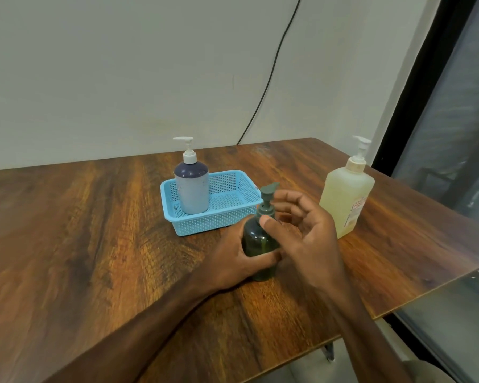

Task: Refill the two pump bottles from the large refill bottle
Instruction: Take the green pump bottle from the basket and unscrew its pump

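Head view, sole entry: a green pump bottle [256, 240] is seen upright on the wooden table [94, 230], just in front of a blue basket [205, 223]. Its body is gripped by the left hand [233, 258], whose fingers are wrapped round the lower half. The right hand [304, 230] is held at the pump top [268, 190]: the thumb [266, 223] is laid against the collar and the fingers are spread loosely behind the stem, but whether the collar is actually pinched cannot be told. A second pump bottle [191, 189], grey with a dark shoulder and white pump, is seen standing inside the basket at its left end. The large refill bottle [346, 200], pale yellow with its pump fitted, is seen standing well to the right, near the table's far right edge. A dark cable [274, 64] is noted on the wall behind. Step judged: unscrewing of the green bottle's pump, nothing yet being filled. Risks judged: the collar may be slipped over if the loose fingers are not closed on it. The bottle may be tipped or squeezed if twisting force is not matched by the left grip. Drips may be left on the wood when the wet pump tube is drawn out. The refill bottle may be knocked towards the edge by a reaching right arm.
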The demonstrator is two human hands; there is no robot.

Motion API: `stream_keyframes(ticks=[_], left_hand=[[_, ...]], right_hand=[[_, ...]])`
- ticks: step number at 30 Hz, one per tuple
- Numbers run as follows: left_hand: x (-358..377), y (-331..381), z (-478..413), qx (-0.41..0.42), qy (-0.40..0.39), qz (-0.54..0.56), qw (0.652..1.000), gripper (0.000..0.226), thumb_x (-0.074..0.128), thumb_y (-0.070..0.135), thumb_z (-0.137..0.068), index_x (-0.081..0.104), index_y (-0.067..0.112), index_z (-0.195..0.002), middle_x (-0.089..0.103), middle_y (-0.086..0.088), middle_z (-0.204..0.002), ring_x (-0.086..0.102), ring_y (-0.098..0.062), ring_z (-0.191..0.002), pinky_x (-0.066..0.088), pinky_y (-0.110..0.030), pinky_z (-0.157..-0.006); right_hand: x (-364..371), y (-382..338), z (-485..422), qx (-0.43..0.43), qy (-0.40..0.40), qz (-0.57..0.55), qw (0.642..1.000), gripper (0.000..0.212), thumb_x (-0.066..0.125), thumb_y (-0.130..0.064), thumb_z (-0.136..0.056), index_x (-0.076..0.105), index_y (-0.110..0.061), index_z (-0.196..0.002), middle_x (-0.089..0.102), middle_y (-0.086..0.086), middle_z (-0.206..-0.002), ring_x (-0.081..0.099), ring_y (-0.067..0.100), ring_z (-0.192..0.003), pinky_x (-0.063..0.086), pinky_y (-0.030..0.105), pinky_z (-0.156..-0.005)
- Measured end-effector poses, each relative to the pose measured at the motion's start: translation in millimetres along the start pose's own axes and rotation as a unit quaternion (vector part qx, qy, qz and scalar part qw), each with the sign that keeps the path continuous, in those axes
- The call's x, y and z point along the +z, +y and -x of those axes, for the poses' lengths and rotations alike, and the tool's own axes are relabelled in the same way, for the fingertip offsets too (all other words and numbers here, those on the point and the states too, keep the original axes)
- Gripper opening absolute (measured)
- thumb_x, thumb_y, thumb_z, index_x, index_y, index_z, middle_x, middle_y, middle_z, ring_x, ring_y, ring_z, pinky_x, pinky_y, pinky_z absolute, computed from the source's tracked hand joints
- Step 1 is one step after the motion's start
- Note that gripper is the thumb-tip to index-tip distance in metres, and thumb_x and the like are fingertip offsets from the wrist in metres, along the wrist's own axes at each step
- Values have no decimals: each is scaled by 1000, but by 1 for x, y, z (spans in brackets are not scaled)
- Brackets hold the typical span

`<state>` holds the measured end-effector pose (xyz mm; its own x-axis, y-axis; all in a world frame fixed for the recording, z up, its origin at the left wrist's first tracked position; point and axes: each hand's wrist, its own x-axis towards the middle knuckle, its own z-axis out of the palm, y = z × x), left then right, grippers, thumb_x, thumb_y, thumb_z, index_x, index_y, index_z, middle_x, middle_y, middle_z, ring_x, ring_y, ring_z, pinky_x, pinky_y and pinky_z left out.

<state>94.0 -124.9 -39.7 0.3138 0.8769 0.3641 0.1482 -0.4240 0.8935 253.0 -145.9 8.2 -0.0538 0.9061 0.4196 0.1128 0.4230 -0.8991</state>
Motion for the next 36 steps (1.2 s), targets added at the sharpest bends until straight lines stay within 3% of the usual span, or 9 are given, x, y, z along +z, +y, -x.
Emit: stream_keyframes(ticks=[3,7,13,18,21,24,27,30,36], left_hand=[[0,0,0,2,-1,-5,1000,38,84,17,-87,63,23,-118,74,9,-108,72,-10,-100,55,-25,-83],[-2,-4,-1,-5,-9,-16,1000,45,84,23,-87,63,19,-127,74,3,-118,71,-16,-111,60,-40,-94],[0,-3,0,15,5,-13,1000,38,84,22,-86,64,19,-118,74,4,-108,72,-15,-101,57,-28,-85],[-1,-5,-1,3,-1,-24,1000,43,85,21,-87,63,20,-124,73,6,-114,71,-13,-108,59,-31,-89],[-1,-5,-1,4,1,-26,1000,42,86,22,-86,63,19,-121,74,5,-112,71,-14,-106,59,-31,-87],[-1,-5,0,7,4,-22,1000,39,85,21,-86,64,17,-118,74,2,-107,72,-15,-99,58,-31,-83],[-1,-3,0,8,2,-23,1000,37,84,18,-87,64,16,-119,74,4,-106,72,-13,-98,57,-29,-82],[-1,-3,0,10,3,-32,999,39,83,15,-88,63,16,-121,74,2,-111,72,-15,-105,60,-33,-88],[-2,-3,1,-16,-1,-32,999,43,85,23,-86,62,25,-122,73,7,-114,72,-10,-106,61,-34,-90]], right_hand=[[-3,-1,2,9,-32,-8,999,39,75,-19,-88,63,-26,-125,72,-7,-119,67,10,-113,56,43,-96],[5,-6,-1,-4,22,84,996,41,87,-36,-74,67,-32,-109,71,-17,-109,66,0,-104,58,31,-92],[-2,-2,-2,4,3,40,999,40,82,-17,-81,68,-26,-117,74,-11,-110,68,6,-106,56,40,-96],[4,-7,-1,-2,2,115,993,47,86,-39,-75,67,-32,-117,70,-18,-114,63,-1,-109,54,31,-98],[4,-7,-2,-13,25,103,994,42,87,-27,-76,68,-29,-113,72,-15,-105,67,2,-102,57,33,-94],[0,-5,-1,-8,-17,61,998,43,76,-10,-85,65,-24,-124,73,-10,-112,67,6,-109,56,38,-96],[-1,-5,1,-13,-43,80,996,48,76,-17,-87,60,-27,-131,70,-13,-122,63,2,-117,54,33,-99],[1,-9,0,-19,-18,132,991,47,84,-37,-78,64,-33,-121,70,-18,-115,64,0,-110,54,33,-96],[-3,-17,-1,-18,16,117,993,34,87,-27,-76,73,-30,-106,74,-20,-101,68,-3,-99,57,35,-94]])
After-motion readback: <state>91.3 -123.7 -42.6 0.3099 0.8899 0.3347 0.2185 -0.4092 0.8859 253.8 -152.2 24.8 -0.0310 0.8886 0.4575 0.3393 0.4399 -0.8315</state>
